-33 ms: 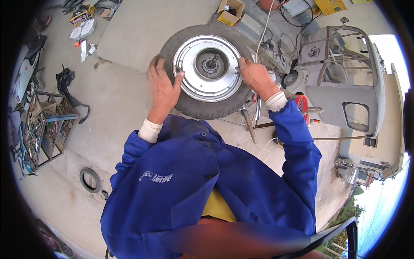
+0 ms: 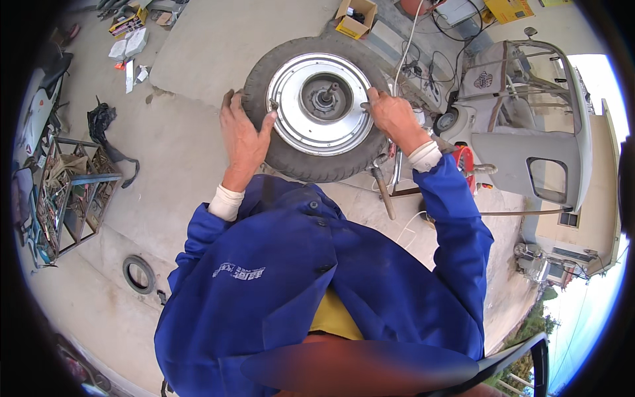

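Note:
In front of me lies a wheel: a black rubber tire [image 2: 317, 171] around a silver rim [image 2: 322, 143], with a threaded axle [image 2: 329, 94] standing up from its recessed hub. My left hand [image 2: 243, 137] is open at the tire's left side, fingers apart, the thumb tip beside a small dark fitting on the rim's edge. At the opposite edge my right hand [image 2: 395, 118] is closed, with thumb and forefinger pinched at a small dark piece. What exactly that piece is cannot be made out. Close below my right hand, a hammer [image 2: 382, 192] rests beside the tire.
A grey three-wheeled vehicle [image 2: 512, 152] stands at the right. Cables and an open cardboard box [image 2: 355, 18] lie beyond the wheel. On the left are a metal rack [image 2: 83, 178] filled with tools, a black plastic bag [image 2: 100, 120] and a small loose tire [image 2: 138, 274].
My left hand has shifted slightly left, drawing its fingers away from the tire's edge. My right hand stays at the rim.

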Demonstrator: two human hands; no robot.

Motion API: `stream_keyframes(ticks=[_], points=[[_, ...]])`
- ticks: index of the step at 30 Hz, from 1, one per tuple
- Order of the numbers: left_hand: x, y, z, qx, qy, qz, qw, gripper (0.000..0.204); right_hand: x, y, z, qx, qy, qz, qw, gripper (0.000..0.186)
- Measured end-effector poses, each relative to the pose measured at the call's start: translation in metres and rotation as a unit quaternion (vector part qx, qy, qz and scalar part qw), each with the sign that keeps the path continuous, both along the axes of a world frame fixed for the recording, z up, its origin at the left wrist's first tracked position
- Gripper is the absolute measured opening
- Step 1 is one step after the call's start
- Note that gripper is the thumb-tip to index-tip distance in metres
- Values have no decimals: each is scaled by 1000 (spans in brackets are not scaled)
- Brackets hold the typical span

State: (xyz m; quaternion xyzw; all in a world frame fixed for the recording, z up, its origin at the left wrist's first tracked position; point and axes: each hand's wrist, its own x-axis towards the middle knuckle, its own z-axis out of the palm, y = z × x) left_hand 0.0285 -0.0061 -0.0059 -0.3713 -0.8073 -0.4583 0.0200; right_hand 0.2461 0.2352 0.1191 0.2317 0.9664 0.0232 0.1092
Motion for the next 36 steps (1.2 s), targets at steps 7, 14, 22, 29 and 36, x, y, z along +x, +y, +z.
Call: stream_keyframes(ticks=[7,14,22,29,36], points=[[-11,0,-52,125,-494,-87,856,105,5,13,-14,-19,93,90,991,27],[-104,55,-42,44,-466,-200,861,100,12,-8,-10,-96,87,85,988,31],[-75,38,-58,98,-488,-73,864,108,9,-50,-4,-27,-58,56,996,26],[-8,3,-46,156,-518,-81,837,114,23,-43,-6,23,81,200,976,33],[-42,17,-24,104,-523,-130,836,113,15,-62,3,-73,41,100,991,30]])
